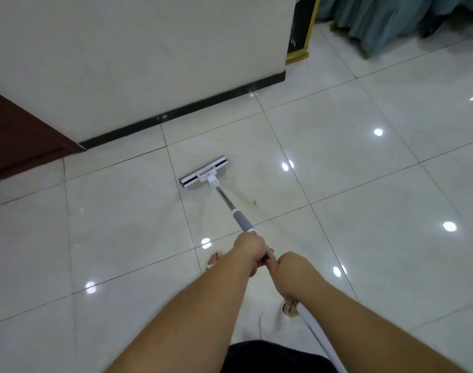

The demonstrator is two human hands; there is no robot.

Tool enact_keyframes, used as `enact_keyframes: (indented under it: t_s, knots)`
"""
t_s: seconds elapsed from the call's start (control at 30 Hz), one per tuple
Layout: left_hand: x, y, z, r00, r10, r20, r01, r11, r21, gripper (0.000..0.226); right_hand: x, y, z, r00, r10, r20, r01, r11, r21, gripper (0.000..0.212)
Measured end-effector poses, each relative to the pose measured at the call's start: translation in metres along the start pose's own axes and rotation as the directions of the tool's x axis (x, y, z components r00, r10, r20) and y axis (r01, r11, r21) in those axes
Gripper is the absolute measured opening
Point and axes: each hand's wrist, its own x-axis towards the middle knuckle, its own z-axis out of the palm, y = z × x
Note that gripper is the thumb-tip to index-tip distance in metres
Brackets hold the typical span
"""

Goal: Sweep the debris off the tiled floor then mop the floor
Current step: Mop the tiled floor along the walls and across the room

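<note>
A flat mop [204, 172] lies with its grey and white head pressed flat on the glossy white tiled floor [364, 170], a short way out from the black skirting board [181, 111] at the foot of the cream wall [138, 57]. The head sits roughly parallel to that skirting board, across a grout line. Its metal pole [226, 199] slants back from the head toward me, passing into a grey sleeve and then into my hands.

My left hand [250, 251] is closed around the pole just below the grey sleeve, fingers curled fully round it. My right hand [290, 273] grips the pole just behind the left, almost touching it, fingers wrapped tight; the white end of the handle [314, 329] runs out under my right wrist toward my body.

A small yellowish speck of debris [254, 202] lies on the tile just right of the pole, farther from the skirting board than the mop head.

My two sandalled feet [214, 259] show beneath my forearms, well back from the skirting board. At the left end of the skirting board stands a dark brown wooden panel [22, 141]. Past its right end, around the wall's corner, leans a gold-framed black board [301, 30], with blue-green curtains [397, 17] beyond it.
</note>
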Motion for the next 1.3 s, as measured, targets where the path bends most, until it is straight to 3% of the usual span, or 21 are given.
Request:
enact_keyframes:
  t_s: [0.17, 0.27, 0.4, 0.67, 0.77, 0.93, 1.2, 1.3]
  knots:
    - [-0.051, -0.074, 0.049, 1.0, -0.025, -0.014, 0.024, 0.999, -0.04, 0.021, -0.039, 0.087, 0.025, 1.0, 0.008, 0.023, -0.007, 0.997, -0.078, 0.022]
    - [-0.073, -0.12, 0.068, 0.999, -0.034, -0.009, 0.034, 0.999, -0.022, 0.025, -0.068, 0.13, 0.043, 0.997, 0.056, 0.061, -0.056, 0.998, 0.001, 0.015]
    - [-0.09, -0.182, 0.082, 1.0, -0.027, 0.007, 0.027, 1.0, 0.014, 0.029, -0.112, 0.177, 0.072, 0.997, 0.065, 0.04, -0.072, 0.979, 0.19, 0.038]
    - [-0.107, -0.309, 0.084, 0.997, -0.064, 0.053, 0.061, 0.997, 0.046, 0.021, -0.185, 0.24, 0.157, 1.0, 0.024, 0.003, -0.024, 0.999, -0.034, 0.038]
    - [-0.113, -0.352, 0.081, 0.995, -0.062, 0.074, 0.055, 0.995, 0.084, 0.02, -0.208, 0.265, 0.194, 0.996, 0.084, -0.02, -0.082, 0.994, 0.079, 0.042]
    - [-0.136, -0.412, 0.091, 0.984, -0.118, 0.131, 0.098, 0.984, 0.148, 0.03, -0.249, 0.305, 0.224, 0.982, 0.179, 0.055, -0.187, 0.942, 0.278, 0.043]
    - [-0.184, -0.491, 0.139, 0.986, -0.119, 0.114, 0.099, 0.982, 0.162, 0.027, -0.287, 0.394, 0.257, 0.971, 0.226, 0.072, -0.236, 0.953, 0.192, 0.04]
    - [-0.195, -0.521, 0.166, 0.986, -0.11, 0.123, 0.086, 0.979, 0.185, 0.026, -0.296, 0.432, 0.266, 0.966, 0.243, 0.09, -0.257, 0.934, 0.247, 0.043]
